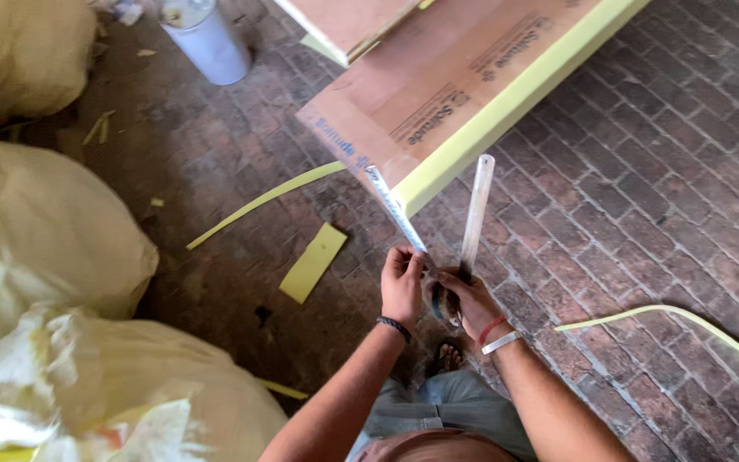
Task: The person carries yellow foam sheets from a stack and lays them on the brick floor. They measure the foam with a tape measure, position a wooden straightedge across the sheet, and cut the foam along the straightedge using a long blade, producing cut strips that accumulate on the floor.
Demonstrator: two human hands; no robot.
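A brown board with a pale yellow-green edge band (506,103) lies over the brick floor, one corner pointing toward me. A thin whitish strip (391,210) runs from that corner down to my left hand (402,287), which pinches its lower end. My right hand (470,301), with red and white wristbands, grips the dark lower end of a long flat metal blade (477,210). The blade stands upright, and its tip reaches the board's yellow edge. The two hands are close together just below the board's corner.
Big yellowish sacks (36,231) fill the left side. A white bucket (211,43) stands at the top, next to a second board (344,26). Yellow offcuts lie on the bricks: a long strip (258,201), a flat piece (312,263), a curved strip (686,318). My sandalled foot (448,355) is below the hands.
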